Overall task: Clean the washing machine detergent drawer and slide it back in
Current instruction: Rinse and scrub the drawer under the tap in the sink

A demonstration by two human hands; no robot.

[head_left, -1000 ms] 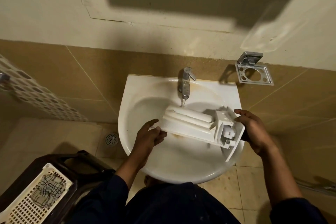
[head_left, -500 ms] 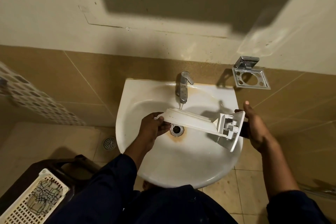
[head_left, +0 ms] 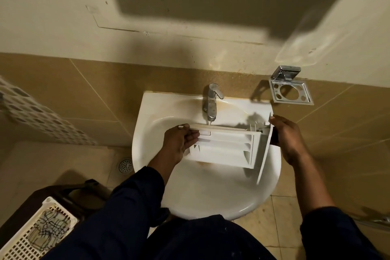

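Holding the detergent drawer (head_left: 228,148) above the sink (head_left: 211,194), just below the tap (head_left: 211,103), lengthwise from the left rim toward the right rim, front panel (head_left: 263,154) at the right end. Pinched at the rear end by the left grip (head_left: 179,143), fingers curled round the edge; clasped at the front panel by the right grip (head_left: 285,135), fingers closed behind it. Equally near either side; probably ready for rinsing

A white sink (head_left: 147,116) juts from the tan tiled wall at centre frame, stained rusty around its chrome tap (head_left: 211,103). A chrome toothbrush holder (head_left: 290,91) hangs on the wall at the upper right. At the lower left, a white lattice basket (head_left: 25,236) sits on a dark stool (head_left: 69,194), near a round floor drain (head_left: 125,165).
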